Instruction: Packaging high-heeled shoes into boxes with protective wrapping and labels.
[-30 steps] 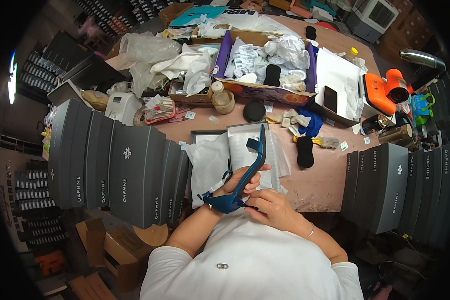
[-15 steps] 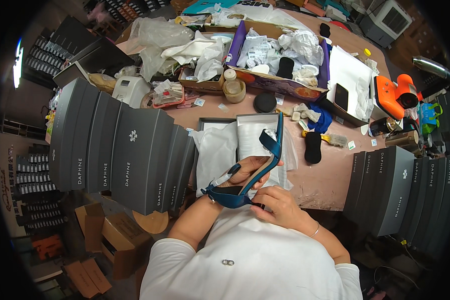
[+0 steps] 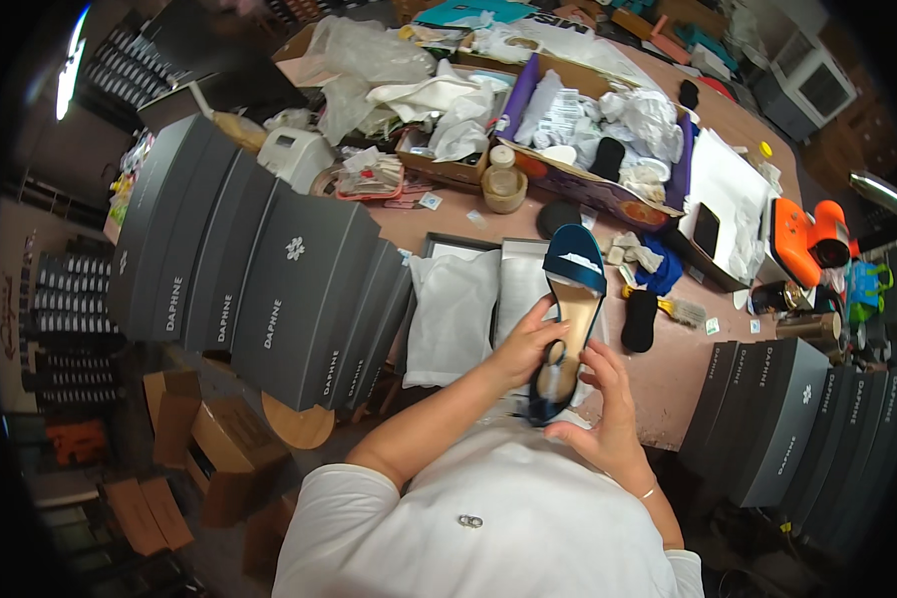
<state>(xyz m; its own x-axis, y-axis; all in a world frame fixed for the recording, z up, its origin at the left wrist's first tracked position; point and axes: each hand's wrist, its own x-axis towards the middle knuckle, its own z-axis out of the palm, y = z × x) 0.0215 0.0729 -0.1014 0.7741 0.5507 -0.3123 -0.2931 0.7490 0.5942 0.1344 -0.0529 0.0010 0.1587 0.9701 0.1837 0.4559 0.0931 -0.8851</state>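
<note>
On the tabletop [image 3: 648,394], a purple-sided carton [image 3: 516,97] is filled with crumpled white paper [image 3: 640,120], with a black pad [image 3: 608,157] lodged among it. To its left, white wrapping [image 3: 463,125] is heaped over a smaller brown carton [image 3: 444,169], and small packets [image 3: 367,169] are held in a red tray [image 3: 394,190]. A white-capped bottle [image 3: 502,156] is stood in a round jar [image 3: 504,197]. At the right, white sheets [image 3: 723,189] and a dark phone [image 3: 706,229] are carried by a shallow box [image 3: 733,262]. Nearer, an open grey shoebox [image 3: 458,241] is lined with white tissue [image 3: 451,319], part of which is draped over its near edge. Closed grey boxes [image 3: 299,289] are ranked at the left, and more grey boxes [image 3: 772,429] at the right. A blue sandal [image 3: 573,309] is held up between the hands, in front of the shoebox's right side, its toe pointed away from the body and its insole turned up. It is pinched at the middle by the left hand [image 3: 528,344]. The right hand [image 3: 613,409] is spread beside the heel end, thumb and fingers apart; whether the sandal is touched by its fingertips cannot be told.
</note>
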